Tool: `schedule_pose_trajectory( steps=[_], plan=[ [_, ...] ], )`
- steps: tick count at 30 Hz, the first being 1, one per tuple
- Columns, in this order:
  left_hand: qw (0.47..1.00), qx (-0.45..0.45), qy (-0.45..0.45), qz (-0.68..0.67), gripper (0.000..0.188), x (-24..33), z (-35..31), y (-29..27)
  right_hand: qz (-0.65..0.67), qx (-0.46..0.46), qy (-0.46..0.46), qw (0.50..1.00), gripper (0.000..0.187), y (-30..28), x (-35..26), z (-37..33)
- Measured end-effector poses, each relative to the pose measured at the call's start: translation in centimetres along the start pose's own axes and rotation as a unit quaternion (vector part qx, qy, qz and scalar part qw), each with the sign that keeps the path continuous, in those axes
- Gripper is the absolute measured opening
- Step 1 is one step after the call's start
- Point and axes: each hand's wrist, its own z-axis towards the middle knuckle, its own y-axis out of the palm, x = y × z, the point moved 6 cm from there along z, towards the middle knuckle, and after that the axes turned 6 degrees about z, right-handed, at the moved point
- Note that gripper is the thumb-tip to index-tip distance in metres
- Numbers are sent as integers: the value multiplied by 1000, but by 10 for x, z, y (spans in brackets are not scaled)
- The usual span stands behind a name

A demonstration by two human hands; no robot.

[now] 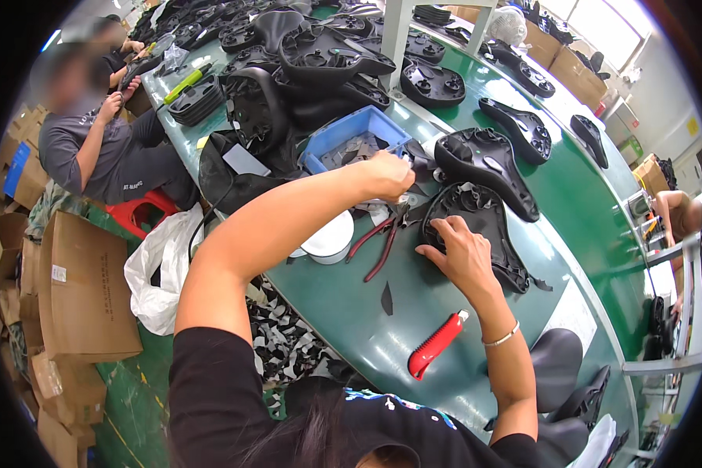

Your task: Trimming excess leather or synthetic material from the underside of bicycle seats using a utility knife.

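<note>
A black bicycle saddle lies underside up on the green table in front of me. My right hand has its fingers curled at the saddle's near left rim, thumb outside the edge. Beside the front of a blue bin, my left hand is closed; what its fingers hold is hidden. Dark scraps fill the bin. Red-handled pliers rest left of the saddle, near a round white tub. Closer to me lies a red utility knife. A second upturned saddle touches the worked one's far side.
More saddles are heaped at the far left. A white table leg rises among them. Cardboard boxes and a white bag stand left of the table. Cut scraps lie below its edge. A co-worker sits at left.
</note>
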Motion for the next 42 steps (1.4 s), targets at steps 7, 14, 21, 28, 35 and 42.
schedule_pose_trajectory(
  steps=[7,14,21,28,35,42],
  plan=[
    [995,-84,24,52,32,-6,6,29,101,76,30,992,27,-22,18,-3],
    [968,201,-23,-149,32,10,-46,-35,320,140,99,932,31,-33,43,22],
    [953,291,62,-57,34,47,-79,-75,548,-64,206,808,22,-18,28,22],
    [980,166,52,-101,38,82,-110,-102,550,-82,199,807,21,-34,11,-20],
    [983,134,16,-128,34,80,-150,-102,548,-44,193,812,18,-53,13,-80],
    [905,221,30,-363,34,89,-166,-64,661,49,223,715,17,-62,40,-151]
  ],
)
